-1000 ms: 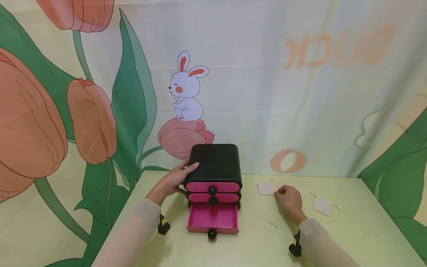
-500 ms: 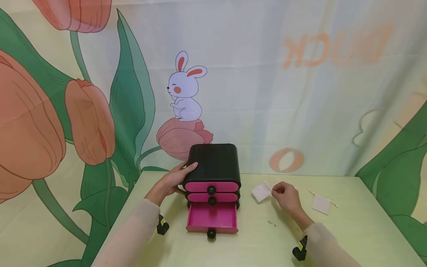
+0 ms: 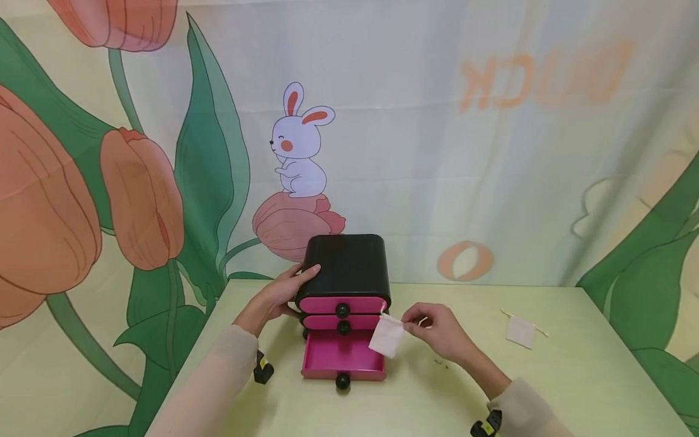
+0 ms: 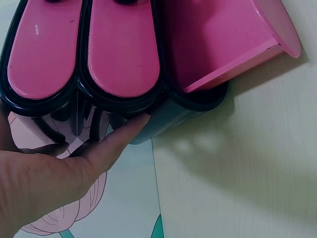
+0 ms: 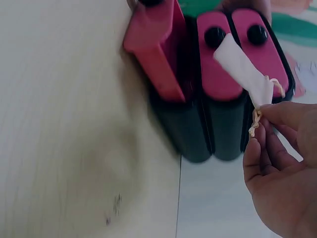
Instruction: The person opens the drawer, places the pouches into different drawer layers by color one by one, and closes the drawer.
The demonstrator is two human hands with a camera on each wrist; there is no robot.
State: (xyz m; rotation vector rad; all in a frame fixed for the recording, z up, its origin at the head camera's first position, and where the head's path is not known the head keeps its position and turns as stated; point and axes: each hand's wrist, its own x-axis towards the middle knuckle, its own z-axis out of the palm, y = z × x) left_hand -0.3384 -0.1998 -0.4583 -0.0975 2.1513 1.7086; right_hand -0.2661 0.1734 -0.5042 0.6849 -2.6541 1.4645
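Observation:
A small black cabinet (image 3: 349,261) with pink drawers and round black knobs stands on the table. Its bottom drawer (image 3: 344,352) is pulled out, and nothing shows inside. My left hand (image 3: 281,294) grips the cabinet's left side, a fingertip over its top edge. Between thumb and fingers, my right hand (image 3: 437,328) pinches a small white drawstring pouch (image 3: 388,335) near its cord. The pouch hangs over the right edge of the open drawer. In the right wrist view the pouch (image 5: 242,67) appears in front of the closed drawers.
A second drawstring pouch (image 3: 520,332) lies on the table (image 3: 568,388) at the right. Some tiny dark pieces (image 3: 441,363), too small to identify, lie below my right hand. Behind the table hangs a printed curtain (image 3: 415,152) with tulips and a rabbit.
The right hand has picked the nearer pouch up off the table and carried it left to the open drawer. The left hand keeps its place on the cabinet.

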